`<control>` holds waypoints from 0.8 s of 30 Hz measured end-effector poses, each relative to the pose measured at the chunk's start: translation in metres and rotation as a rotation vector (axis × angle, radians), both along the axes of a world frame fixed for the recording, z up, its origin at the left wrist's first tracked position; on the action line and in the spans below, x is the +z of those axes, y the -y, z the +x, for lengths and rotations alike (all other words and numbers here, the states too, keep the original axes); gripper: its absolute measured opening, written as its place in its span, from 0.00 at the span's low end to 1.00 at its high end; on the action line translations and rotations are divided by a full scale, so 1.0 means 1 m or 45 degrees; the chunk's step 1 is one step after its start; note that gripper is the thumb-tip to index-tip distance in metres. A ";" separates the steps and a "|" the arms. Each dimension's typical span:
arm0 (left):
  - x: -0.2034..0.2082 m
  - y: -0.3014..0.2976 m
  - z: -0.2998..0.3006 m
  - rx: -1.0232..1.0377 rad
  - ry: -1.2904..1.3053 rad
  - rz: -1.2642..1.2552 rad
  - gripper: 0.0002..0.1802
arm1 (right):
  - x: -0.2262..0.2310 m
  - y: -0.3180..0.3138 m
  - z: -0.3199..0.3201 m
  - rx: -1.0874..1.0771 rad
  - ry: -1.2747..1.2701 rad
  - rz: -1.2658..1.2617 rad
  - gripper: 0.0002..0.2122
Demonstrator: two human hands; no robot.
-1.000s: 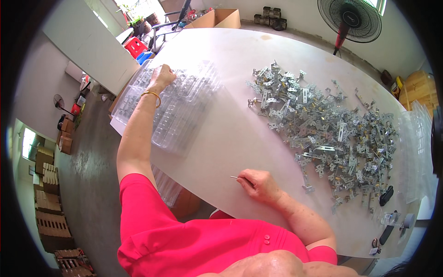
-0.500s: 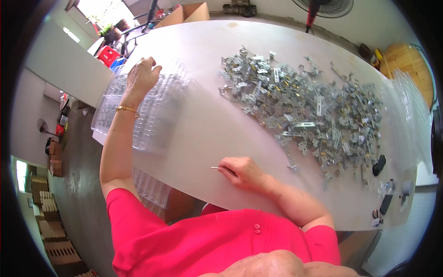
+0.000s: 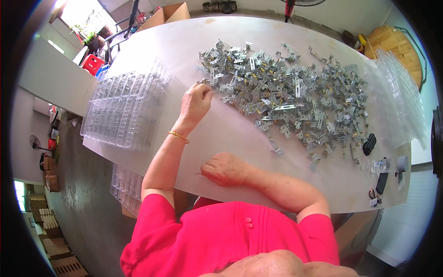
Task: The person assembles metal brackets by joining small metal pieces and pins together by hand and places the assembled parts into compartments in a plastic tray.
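Note:
My left hand (image 3: 196, 105), with a gold bangle at its wrist, reaches to the left edge of a heap of small metal brackets (image 3: 295, 87). Its fingers are pinched together on a small metal part (image 3: 201, 83), mostly hidden at the fingertips. Closer to my body, my right hand (image 3: 226, 169) rests closed on the table. The tip of a thin metal rod (image 3: 198, 173) sticks out from its left side; the rest is hidden in the fist. Left of my left hand lies a stack of clear plastic trays (image 3: 122, 108) whose compartments hold metal parts.
The white table (image 3: 221, 134) has more clear plastic trays (image 3: 399, 101) at its right end. A black object (image 3: 369, 144), a tape roll (image 3: 402, 163) and a dark slim item (image 3: 381, 183) lie at right. Other trays (image 3: 125, 184) sit below the left edge. A cardboard box (image 3: 170, 16) stands beyond.
My left hand has moved right from above the tray stack to the heap's edge, and its fingers have closed there. My right hand stays near the front edge with the rod. The view has shifted.

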State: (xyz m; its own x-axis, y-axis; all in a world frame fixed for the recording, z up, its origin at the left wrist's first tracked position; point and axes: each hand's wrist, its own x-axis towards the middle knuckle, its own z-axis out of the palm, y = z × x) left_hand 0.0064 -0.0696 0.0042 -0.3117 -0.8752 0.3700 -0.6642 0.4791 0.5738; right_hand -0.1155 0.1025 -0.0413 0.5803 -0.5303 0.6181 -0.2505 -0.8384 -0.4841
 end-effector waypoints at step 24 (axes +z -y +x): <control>-0.010 0.102 -0.020 0.293 0.163 0.444 0.20 | 0.008 0.004 -0.001 -0.057 -0.028 0.204 0.08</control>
State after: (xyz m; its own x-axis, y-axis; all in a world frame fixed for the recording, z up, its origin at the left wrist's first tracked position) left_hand -0.0137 -0.1720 -0.0055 -0.1180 -0.9929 0.0112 -0.8073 0.1025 0.5812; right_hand -0.1170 0.0987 -0.0334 0.5663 -0.6467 0.5110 -0.2982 -0.7388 -0.6044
